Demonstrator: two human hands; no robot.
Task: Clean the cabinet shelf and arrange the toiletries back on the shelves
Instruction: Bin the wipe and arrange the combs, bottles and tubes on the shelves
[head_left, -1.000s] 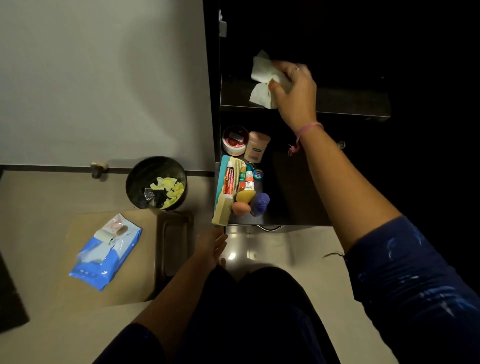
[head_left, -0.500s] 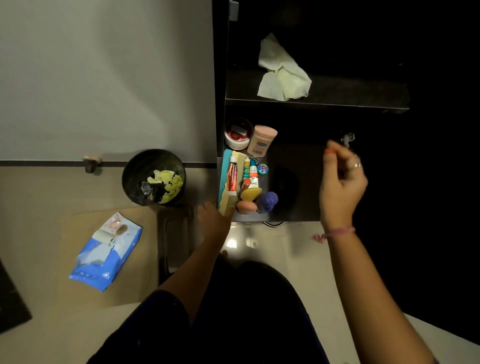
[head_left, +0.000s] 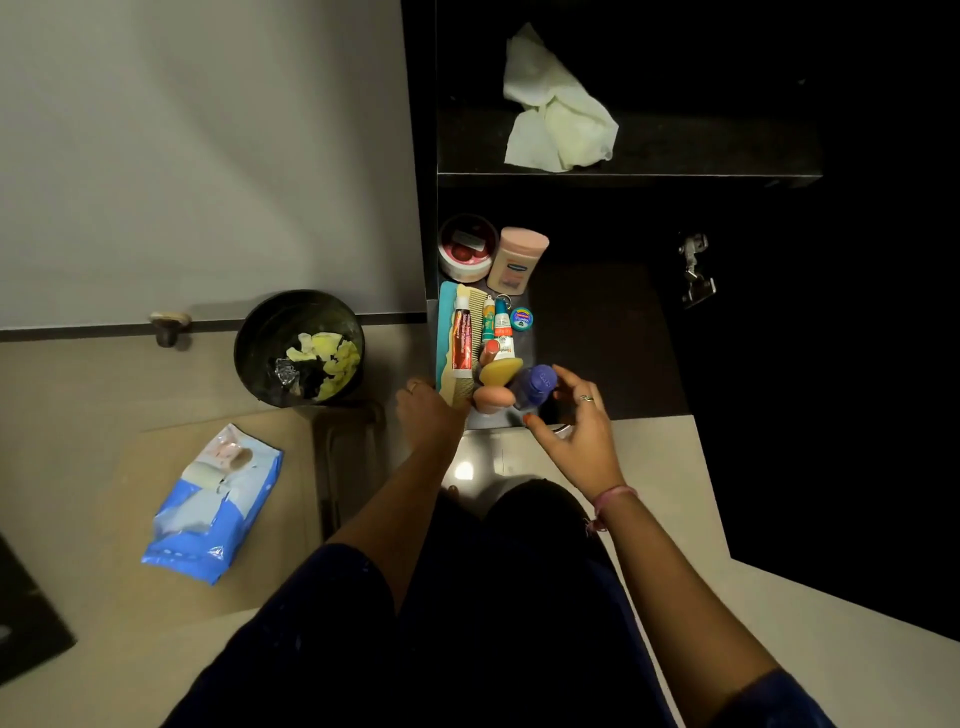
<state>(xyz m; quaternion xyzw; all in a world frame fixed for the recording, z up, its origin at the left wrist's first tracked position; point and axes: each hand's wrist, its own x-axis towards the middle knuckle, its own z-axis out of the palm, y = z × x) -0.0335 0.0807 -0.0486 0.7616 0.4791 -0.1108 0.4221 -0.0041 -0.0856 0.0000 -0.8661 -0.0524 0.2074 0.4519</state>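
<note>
Both hands have come down to the front edge of the lower shelf (head_left: 597, 322) since half a second ago, when the right hand hung in the air off to the right and the left was only nearing the comb. From the left: a blue wipes packet (head_left: 213, 506) lies on the floor, and a black bin (head_left: 298, 348) with yellow scraps stands beside the cabinet, both as before. The left hand (head_left: 428, 415) now rests against the near end of the comb (head_left: 465, 353); whether its fingers close on anything cannot be told. Next to the comb lie a red tube (head_left: 461, 340), smaller tubes, a yellow sponge (head_left: 498, 370) and a peach sponge (head_left: 493, 397), with two jars (head_left: 493, 252) behind them. The right hand (head_left: 576, 431) is spread open, thumb and fingers curved around the purple bottle (head_left: 535, 385) but apparently not gripping it, the bottle just left of the fingertips. On the upper shelf (head_left: 727, 150) the crumpled wipe (head_left: 558, 119) lies where it was left, well apart from both hands.
</note>
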